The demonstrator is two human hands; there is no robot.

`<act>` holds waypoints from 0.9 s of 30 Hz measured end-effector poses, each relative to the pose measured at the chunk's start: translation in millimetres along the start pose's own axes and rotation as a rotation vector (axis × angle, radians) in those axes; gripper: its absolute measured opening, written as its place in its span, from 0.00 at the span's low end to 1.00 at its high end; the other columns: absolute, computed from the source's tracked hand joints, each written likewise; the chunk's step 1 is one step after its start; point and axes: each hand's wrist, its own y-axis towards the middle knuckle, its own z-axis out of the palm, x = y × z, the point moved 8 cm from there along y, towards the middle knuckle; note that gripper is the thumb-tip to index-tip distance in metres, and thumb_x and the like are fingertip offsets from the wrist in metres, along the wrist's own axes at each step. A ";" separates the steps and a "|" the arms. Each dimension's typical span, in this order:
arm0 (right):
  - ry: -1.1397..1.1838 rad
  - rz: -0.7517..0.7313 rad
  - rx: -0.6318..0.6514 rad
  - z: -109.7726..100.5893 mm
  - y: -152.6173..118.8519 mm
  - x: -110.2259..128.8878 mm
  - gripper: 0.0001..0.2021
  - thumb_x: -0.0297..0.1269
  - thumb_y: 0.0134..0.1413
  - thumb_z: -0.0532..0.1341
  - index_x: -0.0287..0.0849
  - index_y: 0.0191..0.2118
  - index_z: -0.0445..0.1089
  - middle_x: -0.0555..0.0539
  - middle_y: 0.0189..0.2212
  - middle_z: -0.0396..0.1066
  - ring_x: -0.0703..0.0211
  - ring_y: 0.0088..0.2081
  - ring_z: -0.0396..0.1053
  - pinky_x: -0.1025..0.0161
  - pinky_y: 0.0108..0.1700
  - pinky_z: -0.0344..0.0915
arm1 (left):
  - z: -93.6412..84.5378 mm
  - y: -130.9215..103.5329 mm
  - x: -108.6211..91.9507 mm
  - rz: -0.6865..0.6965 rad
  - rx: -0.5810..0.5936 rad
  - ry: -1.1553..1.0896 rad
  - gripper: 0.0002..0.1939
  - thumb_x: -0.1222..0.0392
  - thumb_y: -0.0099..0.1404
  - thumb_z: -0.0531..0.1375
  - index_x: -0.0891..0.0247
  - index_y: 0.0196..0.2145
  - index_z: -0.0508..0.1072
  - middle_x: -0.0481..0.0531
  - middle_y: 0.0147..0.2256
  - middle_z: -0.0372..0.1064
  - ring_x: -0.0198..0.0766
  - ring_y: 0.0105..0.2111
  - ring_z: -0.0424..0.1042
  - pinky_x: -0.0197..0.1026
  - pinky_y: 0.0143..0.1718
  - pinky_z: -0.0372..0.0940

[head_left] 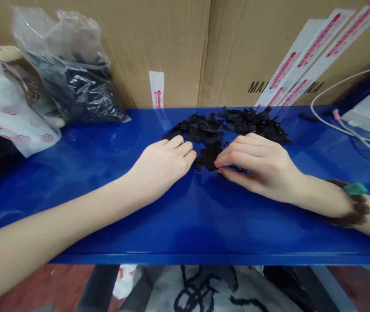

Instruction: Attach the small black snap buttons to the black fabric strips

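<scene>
Between the thumb and fingers of my right hand (259,164) is the edge of a flat black fabric piece (209,157). My left hand (168,167) rests just to the left with its fingers curled in; whatever its fingertips hold, if anything, is hidden. Small black ring-like parts (198,164) lie between the hands, and more of them show under my right fingers. Behind my hands are two heaps of black fabric strips, a left heap (201,127) and a right heap (254,121).
The blue table (178,221) ends at a front edge near my lap. Cardboard boxes (178,47) stand along its back. At the left are a clear bag of black pieces (77,82) and a white printed bag (9,104). A white cable (341,125) loops at the right.
</scene>
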 end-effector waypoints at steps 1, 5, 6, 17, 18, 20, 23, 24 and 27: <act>0.000 -0.001 0.000 0.0 0.0 -0.1 0.04 0.31 0.60 0.58 0.39 0.38 0.70 0.47 0.32 0.73 0.59 0.34 0.69 0.61 0.36 0.62 | -1.4 0.1 -0.2 0.004 -0.016 0.005 0.07 0.69 0.67 0.53 0.65 0.32 0.69 0.52 0.32 0.70 0.46 0.35 0.70 0.45 0.31 0.67; 0.001 -0.005 -0.005 -0.6 -0.8 -0.3 0.04 0.31 0.60 0.58 0.39 0.38 0.70 0.47 0.33 0.73 0.59 0.34 0.69 0.61 0.36 0.63 | -2.8 -0.2 0.3 0.000 -0.056 0.026 0.05 0.67 0.66 0.55 0.64 0.31 0.68 0.52 0.31 0.69 0.46 0.34 0.69 0.45 0.29 0.66; 0.002 -0.005 -0.005 -0.5 -1.0 -0.5 0.04 0.31 0.60 0.58 0.39 0.38 0.70 0.47 0.33 0.73 0.59 0.34 0.69 0.61 0.37 0.63 | -2.6 -0.4 0.6 -0.003 -0.062 0.028 0.05 0.67 0.66 0.55 0.64 0.32 0.68 0.52 0.31 0.68 0.46 0.34 0.69 0.45 0.29 0.66; 0.003 -0.007 -0.004 1.1 0.1 -0.7 0.04 0.30 0.60 0.58 0.39 0.38 0.70 0.46 0.32 0.73 0.59 0.34 0.69 0.60 0.36 0.63 | -0.9 -2.9 5.3 -0.074 -0.077 -0.038 0.05 0.67 0.67 0.54 0.64 0.39 0.69 0.52 0.36 0.68 0.46 0.37 0.69 0.44 0.32 0.69; 0.004 -0.006 -0.003 1.2 0.0 -0.6 0.04 0.30 0.60 0.58 0.39 0.38 0.70 0.46 0.32 0.73 0.59 0.34 0.69 0.60 0.36 0.63 | 0.3 -3.1 7.0 -0.102 -0.064 -0.066 0.06 0.67 0.67 0.54 0.65 0.41 0.68 0.52 0.37 0.68 0.45 0.38 0.69 0.43 0.33 0.69; 0.007 -0.010 -0.004 1.2 -0.3 -0.3 0.04 0.31 0.60 0.58 0.39 0.38 0.70 0.46 0.32 0.73 0.59 0.34 0.69 0.60 0.36 0.63 | 3.0 -3.6 9.6 -0.143 -0.041 -0.134 0.08 0.68 0.67 0.54 0.66 0.44 0.68 0.53 0.39 0.67 0.44 0.39 0.68 0.43 0.35 0.69; 0.011 -0.015 -0.003 1.5 -0.7 0.1 0.04 0.31 0.60 0.58 0.39 0.38 0.70 0.46 0.32 0.73 0.58 0.34 0.70 0.59 0.36 0.63 | 4.9 -3.7 12.0 -0.166 -0.040 -0.239 0.09 0.68 0.69 0.51 0.66 0.45 0.66 0.53 0.41 0.66 0.42 0.41 0.68 0.42 0.39 0.69; 0.011 -0.015 -0.001 1.7 -0.8 0.1 0.04 0.31 0.60 0.58 0.39 0.38 0.70 0.46 0.32 0.73 0.58 0.34 0.70 0.59 0.36 0.63 | 5.6 -3.6 12.6 -0.168 -0.041 -0.275 0.09 0.68 0.70 0.50 0.65 0.45 0.66 0.53 0.41 0.66 0.41 0.41 0.67 0.42 0.40 0.69; 0.012 -0.019 0.005 2.2 -1.2 0.5 0.05 0.31 0.60 0.58 0.39 0.39 0.70 0.46 0.33 0.73 0.58 0.35 0.70 0.59 0.37 0.64 | 8.5 -2.9 14.8 -0.172 -0.028 -0.335 0.08 0.67 0.71 0.49 0.65 0.45 0.66 0.52 0.40 0.65 0.41 0.42 0.67 0.42 0.43 0.68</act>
